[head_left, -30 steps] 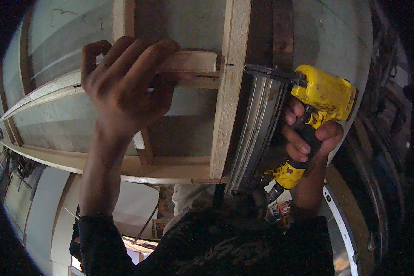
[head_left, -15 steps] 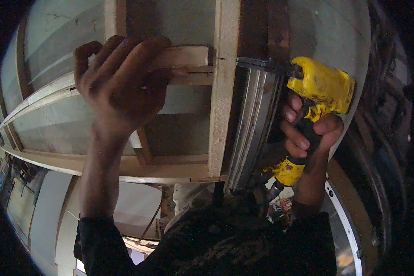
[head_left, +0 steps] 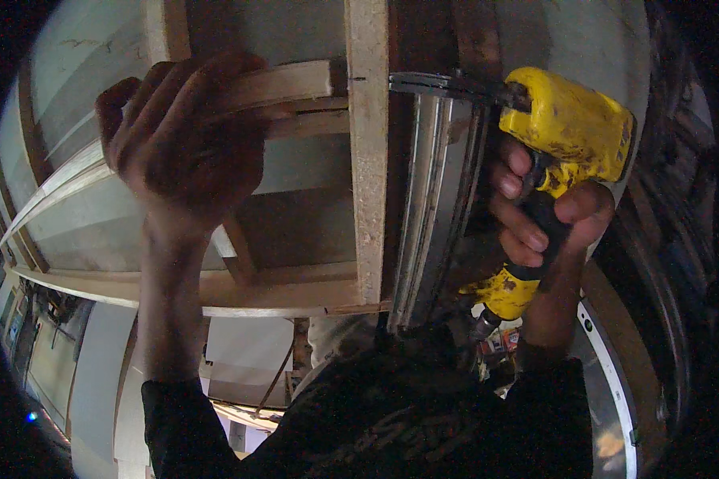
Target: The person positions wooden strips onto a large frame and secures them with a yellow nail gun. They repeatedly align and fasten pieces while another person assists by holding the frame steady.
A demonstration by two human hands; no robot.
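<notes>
My left hand [head_left: 188, 136] is closed around a pale wooden strip [head_left: 299, 83], whose cut end stops just short of an upright wooden batten [head_left: 369, 184]. My right hand [head_left: 539, 199] grips the black handle of a yellow nail gun [head_left: 575, 124]. The gun's long metal magazine [head_left: 427, 215] runs down toward my body, and its dark nose [head_left: 423, 83] lies against or very near the right side of the batten. A second wooden strip [head_left: 319, 122] lies just below the held one, partly hidden by my left hand.
The battens belong to a wooden frame backed by a greyish panel [head_left: 295, 219]. A curved wooden rail [head_left: 287, 286] forms its near edge. Pale boards [head_left: 100, 359] stand below at left. A long white spirit level [head_left: 611, 367] leans at lower right, with dark clutter beyond.
The frame, the held strip and my left hand have shifted left and slightly up in view. The nail gun's body sits a little further right and higher, its nose still by the batten.
</notes>
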